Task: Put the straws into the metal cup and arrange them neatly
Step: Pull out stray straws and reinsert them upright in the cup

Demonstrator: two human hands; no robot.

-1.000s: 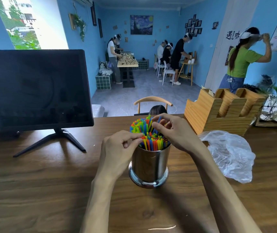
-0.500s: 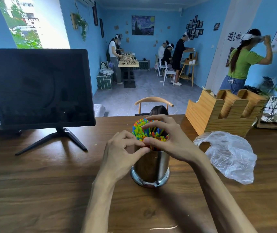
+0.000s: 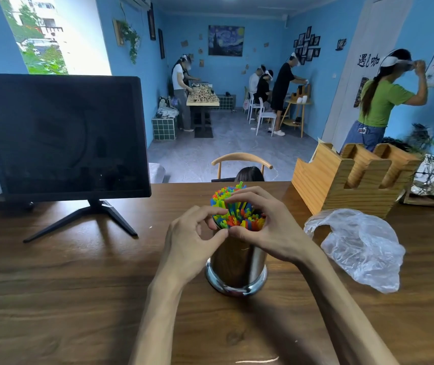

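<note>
Item 1, your left hand (image 3: 188,239): fingers curled, thumb tip and forefinger pressed against the left and near side of the straws (image 3: 237,212) just above the cup's rim. The grip is narrow, wrapped on the bundle.

Item 2, your right hand (image 3: 265,225): fingers arched over the far and right side of the straws, thumb closing in at the near side, its tip touching your left thumb. Together your 2 hands ring the bundle.

Item 3, straws: many, in blue, green, yellow, orange and red. They stand upright in the cup, tops bunched inside your fingers; 1 green straw pokes higher at the far edge.

Item 4, cup (image 3: 237,264): metal, cylindrical, with a flared shiny base. It stands upright on the table (image 3: 79,299), near the middle, between your forearms.

Item 5, bag (image 3: 360,246): clear plastic, crumpled, lying on the table to the right of the cup, apart from it.

Item 6, wooden rack (image 3: 342,180): slotted, at the table's far right, just behind the bag.

Item 7, monitor (image 3: 58,135): dark screen on a splayed stand, at the far left of the table.

Item 8, chair (image 3: 242,160): curved wooden back beyond the table's far edge, with a dark-haired head just in front of it.

Item 9, room: blue walls; several people at work farther back.
</note>
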